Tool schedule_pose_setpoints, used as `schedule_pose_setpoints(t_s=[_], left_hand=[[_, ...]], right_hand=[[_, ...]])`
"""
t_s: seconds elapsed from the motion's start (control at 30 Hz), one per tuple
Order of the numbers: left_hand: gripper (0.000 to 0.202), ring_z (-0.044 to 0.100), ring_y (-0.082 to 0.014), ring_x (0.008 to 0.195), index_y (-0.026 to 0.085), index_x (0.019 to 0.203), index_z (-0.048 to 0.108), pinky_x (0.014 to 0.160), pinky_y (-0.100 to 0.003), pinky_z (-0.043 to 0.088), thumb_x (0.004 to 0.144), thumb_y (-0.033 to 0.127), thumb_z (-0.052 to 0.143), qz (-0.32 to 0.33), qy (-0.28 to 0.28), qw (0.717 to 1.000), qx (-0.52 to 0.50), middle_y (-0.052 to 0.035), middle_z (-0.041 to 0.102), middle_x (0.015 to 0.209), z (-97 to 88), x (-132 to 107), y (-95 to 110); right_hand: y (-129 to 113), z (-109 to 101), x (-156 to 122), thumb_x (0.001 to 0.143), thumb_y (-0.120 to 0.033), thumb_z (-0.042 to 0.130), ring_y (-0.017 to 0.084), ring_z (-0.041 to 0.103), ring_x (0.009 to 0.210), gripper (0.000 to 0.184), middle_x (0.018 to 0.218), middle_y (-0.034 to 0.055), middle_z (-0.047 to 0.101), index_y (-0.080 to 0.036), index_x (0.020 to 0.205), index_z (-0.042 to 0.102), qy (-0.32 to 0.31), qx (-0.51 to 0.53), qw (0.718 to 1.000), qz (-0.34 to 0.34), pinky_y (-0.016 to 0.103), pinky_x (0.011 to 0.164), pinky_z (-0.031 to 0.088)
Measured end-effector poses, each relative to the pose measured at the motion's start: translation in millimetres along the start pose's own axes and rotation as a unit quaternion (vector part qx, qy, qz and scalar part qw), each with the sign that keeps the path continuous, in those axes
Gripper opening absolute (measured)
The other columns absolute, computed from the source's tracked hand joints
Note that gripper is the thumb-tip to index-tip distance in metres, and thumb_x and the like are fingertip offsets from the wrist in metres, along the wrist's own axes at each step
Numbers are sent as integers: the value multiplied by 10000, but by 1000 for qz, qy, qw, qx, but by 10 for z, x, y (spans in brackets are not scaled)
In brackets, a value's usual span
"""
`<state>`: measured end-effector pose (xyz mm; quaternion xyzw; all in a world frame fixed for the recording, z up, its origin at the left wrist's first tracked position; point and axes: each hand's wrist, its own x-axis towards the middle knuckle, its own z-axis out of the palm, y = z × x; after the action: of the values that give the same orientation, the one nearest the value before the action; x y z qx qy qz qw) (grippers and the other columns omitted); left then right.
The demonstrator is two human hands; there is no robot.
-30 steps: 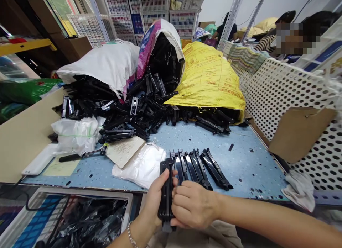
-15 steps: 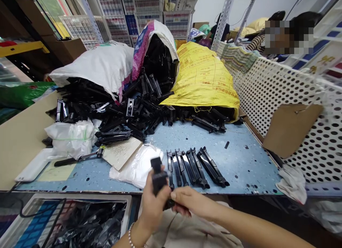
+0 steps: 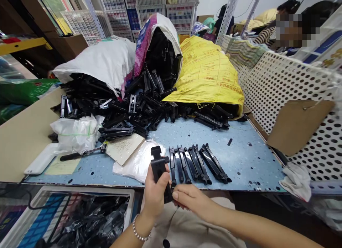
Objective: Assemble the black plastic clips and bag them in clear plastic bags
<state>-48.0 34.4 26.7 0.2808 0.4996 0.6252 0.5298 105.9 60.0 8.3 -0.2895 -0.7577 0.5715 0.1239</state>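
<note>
The yellow sack (image 3: 211, 73) at 1 o'clock from the hands carries the most print, rows of red characters across its side, but I can't make them out from here. The green sack (image 3: 32, 95) out at 10 o'clock bears a small red mark, also too small to read. The black part (image 3: 159, 166) is up in the person's grip over the near edge of the blue table (image 3: 248, 166). Its long axis runs from 11 o'clock to 5 o'clock, the notched, T-shaped head pointing up toward 11. The left hand (image 3: 155, 193) wraps the part's middle, fingers curled round it and thumb pressed along the front; the right hand (image 3: 191, 200) meets its lower end, thumb and forefinger closed there, though I can't tell exactly what they pinch. Just beside it, at 2 o'clock, a row of similar black pieces (image 3: 192, 166) lies on the table, their far ends leaning toward 11 o'clock. White plastic bags (image 3: 133, 166) sit at 10 o'clock, and a loose black pile (image 3: 144, 109) spreads at 12, beneath the sack mouths.
</note>
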Motion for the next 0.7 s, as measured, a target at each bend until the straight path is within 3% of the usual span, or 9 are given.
schedule_pose_setpoints(t_s=[0.07,0.13,0.23,0.33,0.43,0.5,0.6,0.63,0.7], left_hand=[[396,527,-97,565,187,945,585,540,-212,451,722,477,737,6,-8,1000,25,21,580,711,-61,81,-48],[442,509,-84,520,191,986,572,494,-206,427,713,498,734,-42,-2,999,21,27,588,728,-108,215,-137],[504,491,-76,454,172,944,560,430,-194,391,668,553,741,-153,26,988,5,35,582,683,-74,403,-360],[482,539,-92,483,168,855,546,462,-200,437,655,556,749,-193,34,980,-15,37,578,646,108,499,-607],[452,580,-101,521,161,870,559,505,-199,468,686,532,740,-204,15,977,-54,24,601,650,292,555,-730],[455,592,-101,519,150,931,574,499,-190,465,710,519,724,-224,-1,970,-97,8,627,673,311,591,-719],[513,587,-112,465,121,1046,584,429,-187,429,771,551,624,-307,-91,935,-151,-28,661,677,129,587,-673],[553,586,-125,445,90,1046,597,398,-189,408,791,580,559,-357,-158,908,-149,-56,668,653,29,556,-678],[686,587,-163,421,16,973,637,348,-205,376,795,640,414,-456,-312,824,-121,-117,664,587,-181,448,-737]], right_hand=[[70,-80,2,997,-455,280,135,559,650,446,710,12,574,-168,821,574,19,-21,999,24,259,603,479],[197,-241,-6,979,-464,326,208,598,847,417,910,81,636,-171,924,617,114,-168,979,29,385,772,502],[493,-531,-79,910,-494,453,385,440,1228,447,1363,172,477,-195,1222,566,256,-381,882,110,613,939,391],[828,-781,-212,886,-433,481,428,326,1333,500,1529,127,284,-211,1334,500,265,-448,832,190,603,959,408],[1057,-980,-344,898,-353,452,396,328,1352,479,1519,121,316,-205,1351,495,269,-461,814,230,534,994,427],[1089,-1063,-418,911,-346,439,395,316,1363,460,1495,134,358,-211,1346,503,280,-460,810,233,550,1010,411],[915,-1018,-493,930,-349,437,380,263,1394,471,1500,138,346,-221,1383,448,304,-453,826,145,591,1043,364],[806,-948,-505,930,-340,452,361,243,1406,508,1516,135,317,-224,1420,388,293,-449,839,93,580,1061,351],[553,-749,-501,918,-291,500,307,257,1411,607,1538,126,278,-234,1475,266,204,-436,876,-26,504,1087,359]])
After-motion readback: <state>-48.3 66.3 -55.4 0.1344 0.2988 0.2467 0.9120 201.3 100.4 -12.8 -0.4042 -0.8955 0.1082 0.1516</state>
